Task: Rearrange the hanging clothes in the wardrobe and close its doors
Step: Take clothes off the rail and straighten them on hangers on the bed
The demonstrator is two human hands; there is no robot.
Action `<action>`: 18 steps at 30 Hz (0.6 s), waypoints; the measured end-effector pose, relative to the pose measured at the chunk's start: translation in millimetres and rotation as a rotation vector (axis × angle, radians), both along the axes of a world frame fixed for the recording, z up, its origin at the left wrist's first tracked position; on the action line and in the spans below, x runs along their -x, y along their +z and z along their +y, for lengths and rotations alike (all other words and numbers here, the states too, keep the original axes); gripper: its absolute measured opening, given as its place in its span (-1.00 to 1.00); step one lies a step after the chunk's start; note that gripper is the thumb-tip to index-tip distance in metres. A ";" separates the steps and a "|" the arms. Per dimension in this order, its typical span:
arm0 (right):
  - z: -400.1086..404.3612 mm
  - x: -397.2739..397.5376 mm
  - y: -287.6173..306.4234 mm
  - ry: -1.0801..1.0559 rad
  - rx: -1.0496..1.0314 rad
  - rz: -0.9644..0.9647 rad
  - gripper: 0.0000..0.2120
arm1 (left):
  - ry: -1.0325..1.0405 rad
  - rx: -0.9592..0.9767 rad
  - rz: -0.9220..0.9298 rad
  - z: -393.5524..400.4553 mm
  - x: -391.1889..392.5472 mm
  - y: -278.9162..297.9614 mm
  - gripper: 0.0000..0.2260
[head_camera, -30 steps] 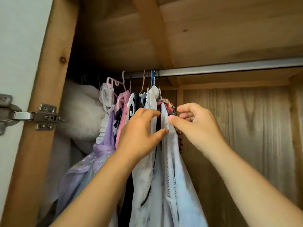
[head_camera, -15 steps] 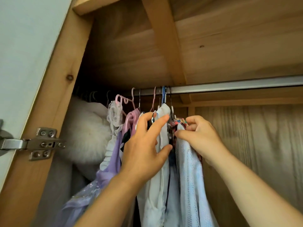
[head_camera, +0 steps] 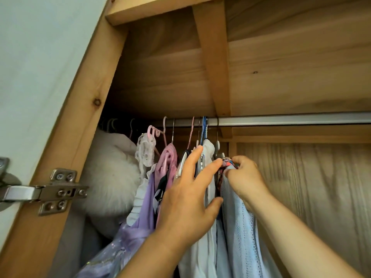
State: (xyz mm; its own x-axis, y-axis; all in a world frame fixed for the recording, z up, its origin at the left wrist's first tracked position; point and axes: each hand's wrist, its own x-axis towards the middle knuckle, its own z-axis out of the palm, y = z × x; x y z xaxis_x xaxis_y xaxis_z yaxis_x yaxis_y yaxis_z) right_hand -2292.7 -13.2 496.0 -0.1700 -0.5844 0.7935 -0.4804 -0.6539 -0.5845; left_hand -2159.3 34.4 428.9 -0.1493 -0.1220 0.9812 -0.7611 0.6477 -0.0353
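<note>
The left hand [head_camera: 188,199] lay spread, its straight fingers [head_camera: 192,163] pressing the white garment [head_camera: 208,189] aside and gripping nothing. Just right of them, the right hand [head_camera: 244,177] pinched the top of the pale blue mesh garment [head_camera: 239,227] beneath the metal rail [head_camera: 291,120]. Left of the fingers crowded pink hangers [head_camera: 154,133], a lilac dress [head_camera: 144,213] and a white fluffy coat [head_camera: 112,181]. Further left, a hinge [head_camera: 58,190] sat on the wardrobe frame [head_camera: 80,125].

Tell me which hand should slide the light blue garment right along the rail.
Right. The right hand already pinches the light blue garment at its top, beside bare rail; the left hand lies open against the white clothes.
</note>
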 end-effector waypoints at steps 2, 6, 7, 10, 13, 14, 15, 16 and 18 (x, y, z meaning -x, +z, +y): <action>2.6 -0.3 0.2 0.021 0.024 -0.019 -0.84 | 0.006 -0.012 -0.003 -0.6 -0.5 -0.2 -0.35; 12.5 5.6 -0.7 0.056 0.039 -0.026 -0.77 | 0.002 0.042 0.012 -3.4 1.4 0.2 -0.33; 16.1 7.3 -0.4 0.057 0.040 -0.026 -0.77 | -0.003 0.044 0.016 -4.3 2.0 0.5 -0.34; 28.7 14.1 0.4 0.052 0.054 -0.001 -0.78 | -0.013 0.013 0.049 -4.4 5.2 0.0 -0.40; 44.5 24.6 -3.0 0.044 0.054 0.013 -0.76 | -0.058 0.047 0.085 -1.2 9.6 -2.4 -0.47; 49.5 29.3 -5.6 0.042 0.044 0.006 -0.75 | -0.082 0.057 0.091 0.9 11.7 -4.4 -0.48; 54.1 34.1 -8.4 0.042 0.034 -0.009 -0.74 | -0.096 0.073 0.092 3.5 13.6 -6.8 -0.50; 60.0 39.9 -12.6 0.036 0.020 -0.024 -0.71 | -0.109 0.082 0.095 6.7 16.7 -10.4 -0.51; 74.2 50.8 -21.4 0.022 0.008 -0.036 -0.67 | -0.130 0.076 0.103 13.4 22.9 -18.7 -0.52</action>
State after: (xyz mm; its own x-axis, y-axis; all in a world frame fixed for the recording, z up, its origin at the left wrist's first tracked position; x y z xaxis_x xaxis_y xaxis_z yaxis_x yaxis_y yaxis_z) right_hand -2343.4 61.0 474.6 -0.1853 -0.5823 0.7916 -0.4446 -0.6687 -0.5960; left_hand -2182.2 47.8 410.2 -0.0572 -0.0330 0.9978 -0.6732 0.7393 -0.0141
